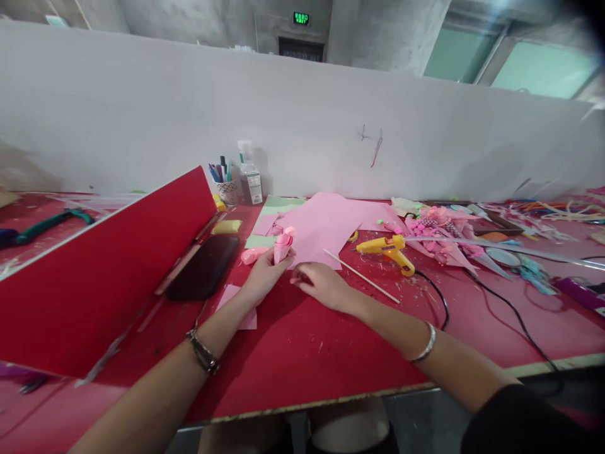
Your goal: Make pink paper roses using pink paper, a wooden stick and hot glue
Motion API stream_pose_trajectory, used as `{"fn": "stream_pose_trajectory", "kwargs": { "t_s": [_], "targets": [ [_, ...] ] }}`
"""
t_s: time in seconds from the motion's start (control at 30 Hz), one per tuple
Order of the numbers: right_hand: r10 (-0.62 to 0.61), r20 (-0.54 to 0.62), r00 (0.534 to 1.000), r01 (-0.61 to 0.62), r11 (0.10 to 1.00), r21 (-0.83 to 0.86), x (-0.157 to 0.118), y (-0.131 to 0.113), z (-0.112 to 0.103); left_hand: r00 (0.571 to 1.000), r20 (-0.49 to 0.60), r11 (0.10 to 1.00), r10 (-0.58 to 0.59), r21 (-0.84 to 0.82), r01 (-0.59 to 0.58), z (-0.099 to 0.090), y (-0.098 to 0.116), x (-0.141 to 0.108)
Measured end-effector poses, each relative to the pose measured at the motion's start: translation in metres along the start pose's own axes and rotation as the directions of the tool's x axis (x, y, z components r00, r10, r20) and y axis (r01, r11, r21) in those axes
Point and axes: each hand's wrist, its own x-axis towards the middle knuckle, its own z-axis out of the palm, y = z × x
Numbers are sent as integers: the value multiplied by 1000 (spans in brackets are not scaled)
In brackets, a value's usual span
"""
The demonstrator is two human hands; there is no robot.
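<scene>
My left hand (265, 272) is closed around a small pink paper flower (283, 244), which stands upright with a rolled, rose-like top and a cone-shaped lower part. Just to its right, my right hand (324, 285) hovers low over the red tabletop, its fingers loosely bent and apart, with nothing visible in them. Behind both hands lie large sheets of pink paper (326, 221). Beside the left hand is a pink rolled piece (253, 255), and a pink paper square (248, 318) lies partly under the left forearm. A thin wooden stick (363, 277) rests right of my right hand.
A yellow glue gun (390, 249) with a black cord lies at right, before a pile of pink paper flowers (442, 233). At left stand a red board (118, 271) and a dark phone (203, 268). A pen cup (227, 191) and a bottle (252, 180) stand behind.
</scene>
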Motion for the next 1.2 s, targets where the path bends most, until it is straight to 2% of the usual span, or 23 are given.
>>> {"fn": "stream_pose_trajectory", "kwargs": {
  "t_s": [0.1, 0.27, 0.33, 0.43, 0.5, 0.73, 0.87, 0.97, 1.07, 1.13, 1.2],
  "targets": [
    [27, -66, 997, -23, 998, 62, -8, 0, -13, 1000, 11, 1000, -7, 24, 7, 4, 6, -4],
    [80, -263, 962, -18, 973, 229, -21, -4, -21, 985, 157, 998, -64, 1, 65, 17, 22, -15],
    [27, -292, 956, 30, 981, 190, -24, -4, -20, 976, 197, 995, -94, 0, 96, 21, 26, -19],
    [-81, -299, 951, 109, 991, 77, -25, -4, -19, 975, 194, 994, -106, 3, 107, 23, 27, -20],
    [-90, -310, 946, 114, 992, 61, -25, -3, -20, 979, 181, 995, -99, 11, 99, 23, 27, -19],
    [32, -352, 935, 38, 981, 188, -27, -4, -20, 979, 176, 995, -104, 17, 103, 21, 24, -18],
    [128, -383, 915, 2, 947, 320, -26, -1, -17, 980, 169, 995, -102, 21, 100, 22, 24, -17],
    [246, -429, 869, -18, 884, 468, -24, 4, -16, 979, 173, 994, -105, 22, 103, 21, 23, -17],
    [382, -461, 801, -4, 774, 634, -23, 10, -19, 975, 187, 993, -115, 30, 112, 20, 24, -18],
    [442, -473, 762, 19, 716, 698, -23, 14, -22, 973, 194, 992, -125, 37, 120, 19, 25, -18],
    [471, -474, 744, 15, 697, 716, -23, 17, -24, 972, 199, 992, -128, 44, 121, 19, 26, -18]
  ]
}}
